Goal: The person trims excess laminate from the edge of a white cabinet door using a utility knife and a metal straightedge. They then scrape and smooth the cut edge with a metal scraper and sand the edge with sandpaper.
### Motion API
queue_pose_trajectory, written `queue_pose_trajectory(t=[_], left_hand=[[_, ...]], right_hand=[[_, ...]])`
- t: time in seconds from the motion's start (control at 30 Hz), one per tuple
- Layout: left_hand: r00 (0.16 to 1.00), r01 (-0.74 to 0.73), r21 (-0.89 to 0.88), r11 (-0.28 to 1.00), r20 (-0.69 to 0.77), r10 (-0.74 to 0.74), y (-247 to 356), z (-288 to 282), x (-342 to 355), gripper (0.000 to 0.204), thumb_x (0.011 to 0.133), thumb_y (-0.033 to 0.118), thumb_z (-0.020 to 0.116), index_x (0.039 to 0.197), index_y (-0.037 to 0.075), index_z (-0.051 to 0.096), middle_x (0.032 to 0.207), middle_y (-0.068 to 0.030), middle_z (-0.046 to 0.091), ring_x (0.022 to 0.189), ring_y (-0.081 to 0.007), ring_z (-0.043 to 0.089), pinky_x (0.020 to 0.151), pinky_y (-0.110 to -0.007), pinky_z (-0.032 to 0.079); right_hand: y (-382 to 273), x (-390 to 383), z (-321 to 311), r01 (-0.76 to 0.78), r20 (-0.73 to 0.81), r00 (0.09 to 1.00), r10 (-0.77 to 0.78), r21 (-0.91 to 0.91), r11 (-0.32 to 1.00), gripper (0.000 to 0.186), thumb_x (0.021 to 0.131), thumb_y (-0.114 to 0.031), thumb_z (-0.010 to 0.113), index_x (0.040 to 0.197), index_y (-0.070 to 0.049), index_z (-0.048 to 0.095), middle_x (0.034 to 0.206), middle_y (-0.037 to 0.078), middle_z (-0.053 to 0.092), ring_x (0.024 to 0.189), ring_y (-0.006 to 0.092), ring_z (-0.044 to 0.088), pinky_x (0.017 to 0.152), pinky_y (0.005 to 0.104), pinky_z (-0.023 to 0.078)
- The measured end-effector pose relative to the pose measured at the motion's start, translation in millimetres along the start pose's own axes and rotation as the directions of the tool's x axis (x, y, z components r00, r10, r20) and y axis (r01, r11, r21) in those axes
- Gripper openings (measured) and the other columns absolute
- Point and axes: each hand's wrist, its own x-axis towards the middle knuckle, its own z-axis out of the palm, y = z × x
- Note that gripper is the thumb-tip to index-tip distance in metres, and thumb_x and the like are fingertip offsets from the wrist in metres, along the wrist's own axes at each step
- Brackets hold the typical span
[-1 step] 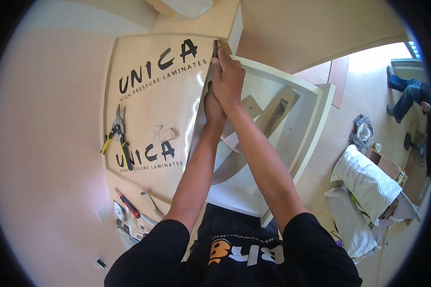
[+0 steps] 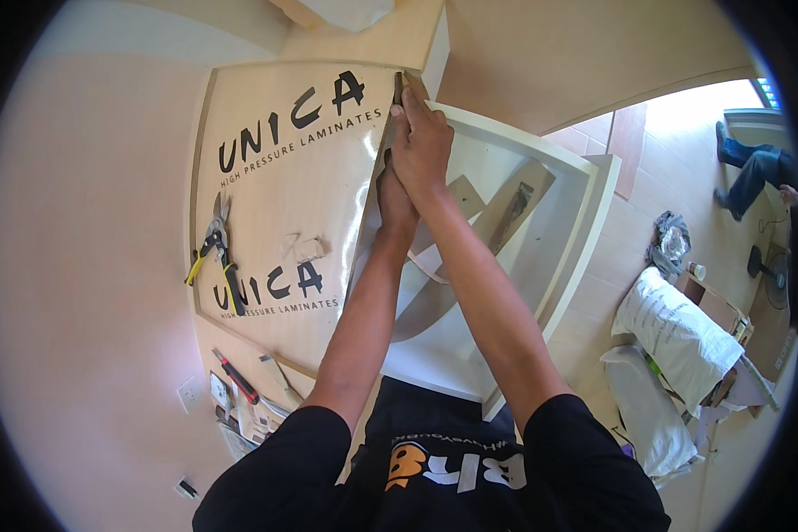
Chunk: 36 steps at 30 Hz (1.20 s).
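Observation:
A wood-toned panel (image 2: 284, 208) under clear, glossy film with black lettering lies in front of me. At the far end of its right edge, my right hand (image 2: 424, 146) closes its thumb and fingers around the edge, beside a thin dark brown strip (image 2: 398, 89). Tucked against it on the near side, my left hand (image 2: 397, 195) rests along the same edge. Its thumb shows, while most of its fingers are hidden by the right hand. Tin snips (image 2: 213, 238) with black and yellow handles lie spread on the panel's left side, near a small clear scrap (image 2: 309, 248).
Below the hands stands a white open drawer (image 2: 601, 208) holding wood pieces (image 2: 521, 204) and a curved brown strip (image 2: 439, 310). A red-black utility knife (image 2: 235, 376) lies near left. White sacks (image 2: 674, 328) and a fan (image 2: 774, 279) stand right, near a person in jeans (image 2: 754, 177).

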Motion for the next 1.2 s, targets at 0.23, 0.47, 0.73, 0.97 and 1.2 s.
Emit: queue_pose_trajectory(t=[0.23, 0.47, 0.73, 0.97, 1.2], left_hand=[[0.999, 0.035, 0.022, 0.999, -0.014, -0.035, 29.5, 8.3, 4.3, 0.037, 0.11, 0.028, 0.049, 0.139, 0.006, 0.056, 0.132, -0.0075, 0.063, 0.116, -0.0164, 0.063, 0.099, -0.03, 0.049], [0.993, 0.098, 0.092, 0.991, 0.05, -0.103, 20.3, -6.9, 8.2, 0.036, 0.11, 0.023, 0.047, 0.142, 0.006, 0.052, 0.134, -0.0061, 0.06, 0.122, -0.0167, 0.059, 0.103, -0.03, 0.046], [0.961, -0.274, 0.119, 0.954, -0.018, 0.278, 2.2, -7.2, 16.8, 0.026, 0.11, 0.018, 0.047, 0.129, 0.002, 0.055, 0.119, -0.0167, 0.063, 0.111, -0.0281, 0.06, 0.096, -0.039, 0.048], [0.949, -0.265, 0.504, 0.822, -0.016, 0.316, 68.5, -6.2, -51.3, 0.015, 0.105, 0.011, 0.053, 0.111, -0.001, 0.061, 0.071, -0.0195, 0.062, 0.058, -0.0379, 0.058, 0.06, -0.044, 0.049], [0.985, 0.153, -0.112, 0.982, -0.062, -0.161, 143.7, -27.6, -96.0, 0.031, 0.107, 0.022, 0.052, 0.127, -0.001, 0.059, 0.076, -0.002, 0.056, 0.058, -0.0115, 0.054, 0.053, -0.028, 0.046]], right_hand=[[-3.5, 6.7, 0.9, -0.032, 0.003, 0.999, 0.033, -0.079, 0.996, 0.037, 0.101, -0.02, 0.058, 0.135, -0.006, 0.065, 0.137, 0.008, 0.068, 0.099, 0.029, 0.061, 0.089, 0.045, 0.04], [-6.1, 6.8, 5.4, -0.044, -0.032, 0.999, 0.041, -0.094, 0.995, 0.038, 0.101, -0.019, 0.058, 0.137, -0.009, 0.064, 0.138, 0.006, 0.067, 0.099, 0.0282, 0.06, 0.089, 0.0465, 0.039], [-7.3, 1.4, -6.8, -0.129, 0.035, 0.992, 0.125, 0.158, 0.979, 0.04, 0.102, -0.02, 0.058, 0.138, -0.006, 0.062, 0.132, 0.019, 0.067, 0.109, 0.0354, 0.063, 0.098, 0.0448, 0.045], [-12.6, 25.8, -24.1, -0.456, 0.221, 0.869, 0.443, 0.707, 0.541, 0.036, 0.104, -0.021, 0.059, 0.135, -0.003, 0.065, 0.113, 0.005, 0.07, 0.1, 0.0158, 0.064, 0.09, 0.0337, 0.048], [-33.8, 34.6, -12.3, -0.489, 0.329, 0.855, 0.401, 0.772, 0.407, 0.031, 0.101, -0.012, 0.061, 0.13, -0.002, 0.064, 0.115, 0.005, 0.069, 0.107, 0.0165, 0.062, 0.095, 0.0376, 0.044]])
